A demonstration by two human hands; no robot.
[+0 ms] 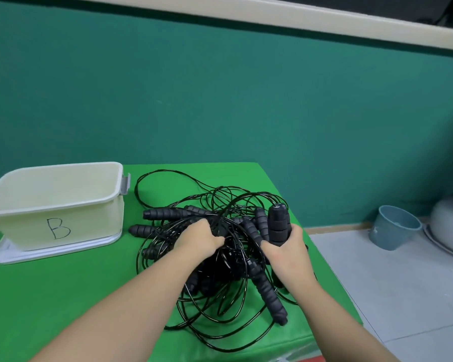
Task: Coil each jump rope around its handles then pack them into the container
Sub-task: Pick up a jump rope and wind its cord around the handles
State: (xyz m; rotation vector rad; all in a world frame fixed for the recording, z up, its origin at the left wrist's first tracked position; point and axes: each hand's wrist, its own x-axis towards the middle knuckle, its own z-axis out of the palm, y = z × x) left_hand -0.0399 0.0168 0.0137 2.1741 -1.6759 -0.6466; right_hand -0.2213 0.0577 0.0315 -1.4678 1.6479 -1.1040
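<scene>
Two bare hands working at the near side of a tangled jump-rope pile (220,257) on the green table (76,296), right hand (288,253) clamping one black handle (279,224) upright, left hand (202,237) curling into the cords beside it. Best lifting that handle slowly, tracing its own cord (246,198) free of the other loops, finding the matching handle before coiling. Farther left, standing apart from the pile, the cream container (89,220) marked B waiting with nothing visible inside.
</scene>
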